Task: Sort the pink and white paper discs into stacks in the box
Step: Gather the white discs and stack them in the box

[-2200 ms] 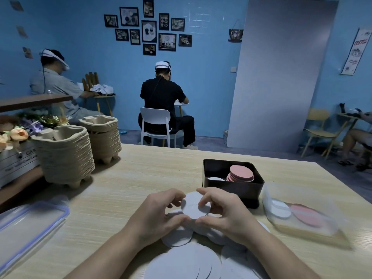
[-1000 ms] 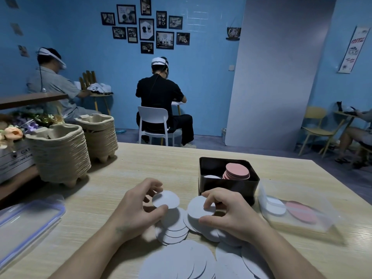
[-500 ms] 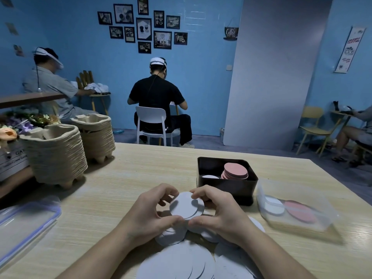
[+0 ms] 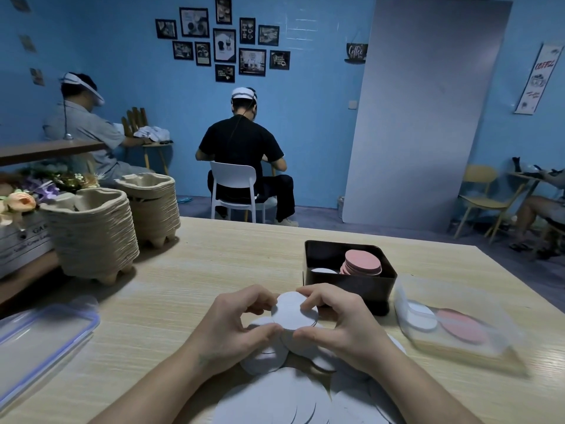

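Both hands meet over the table in front of a dark box. My left hand and my right hand pinch the edges of a small stack of white discs held between them, tilted toward me. Inside the box a pink disc stack stands on the right and a low white disc lies on the left. Loose white discs lie spread on the table under and near my wrists.
A clear plastic container holding a white and a pink disc sits right of the box. A clear lid lies at the left. Two stacks of pulp trays stand at the far left. Other people sit beyond the table.
A second ago each hand held a separate white disc, apart. They have come together and now hold the discs as one small stack.
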A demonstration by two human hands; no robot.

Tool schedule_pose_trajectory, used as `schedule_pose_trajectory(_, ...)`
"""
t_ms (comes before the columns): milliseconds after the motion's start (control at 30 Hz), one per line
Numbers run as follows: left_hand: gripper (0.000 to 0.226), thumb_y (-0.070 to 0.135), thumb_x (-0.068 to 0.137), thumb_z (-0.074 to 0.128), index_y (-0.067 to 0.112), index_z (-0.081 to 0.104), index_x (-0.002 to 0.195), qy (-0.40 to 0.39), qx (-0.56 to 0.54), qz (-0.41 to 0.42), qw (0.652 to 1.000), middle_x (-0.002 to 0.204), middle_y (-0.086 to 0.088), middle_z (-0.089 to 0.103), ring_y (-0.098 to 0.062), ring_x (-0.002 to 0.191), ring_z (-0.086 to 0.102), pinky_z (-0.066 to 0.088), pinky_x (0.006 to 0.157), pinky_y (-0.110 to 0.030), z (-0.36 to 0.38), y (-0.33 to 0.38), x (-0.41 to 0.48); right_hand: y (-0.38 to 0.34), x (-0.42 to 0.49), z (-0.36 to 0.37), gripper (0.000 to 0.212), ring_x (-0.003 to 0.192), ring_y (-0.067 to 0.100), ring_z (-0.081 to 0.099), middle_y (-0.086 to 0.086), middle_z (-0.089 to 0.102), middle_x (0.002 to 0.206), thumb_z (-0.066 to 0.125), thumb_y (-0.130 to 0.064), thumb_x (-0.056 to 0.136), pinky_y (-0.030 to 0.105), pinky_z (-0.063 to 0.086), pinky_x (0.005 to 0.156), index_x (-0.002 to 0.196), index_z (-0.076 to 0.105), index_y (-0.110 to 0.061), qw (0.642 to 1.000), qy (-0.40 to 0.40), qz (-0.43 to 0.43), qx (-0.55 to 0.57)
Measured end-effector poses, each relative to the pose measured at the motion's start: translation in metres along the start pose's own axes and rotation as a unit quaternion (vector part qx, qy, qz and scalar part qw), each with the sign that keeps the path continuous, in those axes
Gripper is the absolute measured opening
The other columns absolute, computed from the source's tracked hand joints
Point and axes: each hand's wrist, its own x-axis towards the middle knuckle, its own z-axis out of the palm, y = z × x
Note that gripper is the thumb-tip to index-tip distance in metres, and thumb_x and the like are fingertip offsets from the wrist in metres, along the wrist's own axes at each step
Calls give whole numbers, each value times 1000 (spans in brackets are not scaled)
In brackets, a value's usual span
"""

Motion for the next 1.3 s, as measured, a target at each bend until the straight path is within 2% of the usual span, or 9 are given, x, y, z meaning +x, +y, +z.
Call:
schedule_pose_trajectory(200,22,35,81,82,25,74,99,-1,37,39,999,107,17,75,-9,103,71,58,86,-33,4,13,12,0,-1,-11,33,121,11,64,-15,70,122,92,-36,70,33,55,93,87,63,-35,1000,-18,-6,-11)
schedule_pose_trajectory(367,25,33,81,84,23,74,101,-35,39,45,998,99,14,75,-11,95,70,58,82,-31,9,25,29,-3,-3,-35,36,107,8,67,-14,70,114,94,-30,71,17,52,83,88,65,-15,999,-24,-6,-35)
schedule_pose_trajectory(433,29,33,81,84,24,73,106,-49,31,40,997,99,14,74,-12,95,70,57,83,-31,14,27,31,-3,-6,-41,37,108,7,66,-15,69,115,91,-38,72,20,54,84,94,67,-20,998,-31,-8,-63)
schedule_pose_trajectory(567,34,29,82,84,25,72,113,-69,36,37,996,102,15,73,-11,99,69,56,85,-30,21,21,25,7,-16,-35,37,129,-5,54,-14,67,125,86,-44,74,19,53,91,102,68,-28,993,-54,-9,-101)
schedule_pose_trajectory(700,41,38,79,85,32,67,115,-93,41,-1,995,106,18,70,-8,106,65,54,91,-30,18,15,15,9,-20,-27,33,123,0,58,-16,67,119,87,-41,73,20,55,80,96,66,-28,995,-41,-7,-94)
schedule_pose_trajectory(767,50,46,76,84,35,62,120,-97,59,-28,993,114,22,67,-1,114,61,52,96,-31,13,10,11,11,-20,-29,34,123,0,58,-16,67,120,87,-40,72,25,56,85,96,66,-31,995,-29,0,-95)
schedule_pose_trajectory(967,76,57,72,80,47,43,138,-151,105,-65,981,134,25,58,14,123,51,47,104,-26,13,11,8,14,-24,-37,34,122,3,59,-18,65,122,86,-45,72,25,54,89,96,65,-32,996,-11,7,-89)
schedule_pose_trajectory(1100,76,52,72,79,52,40,136,-150,99,-78,981,128,26,60,9,122,54,48,104,-29,17,10,11,14,-24,-36,34,125,1,57,-17,65,124,86,-44,73,26,54,93,98,67,-30,996,-18,9,-92)
schedule_pose_trajectory(1300,73,51,72,80,51,42,135,-134,84,-85,984,121,24,62,6,118,57,49,102,-30,13,9,10,16,-24,-36,33,121,3,58,-18,65,123,88,-41,73,20,52,87,96,66,-30,995,-17,22,-91)
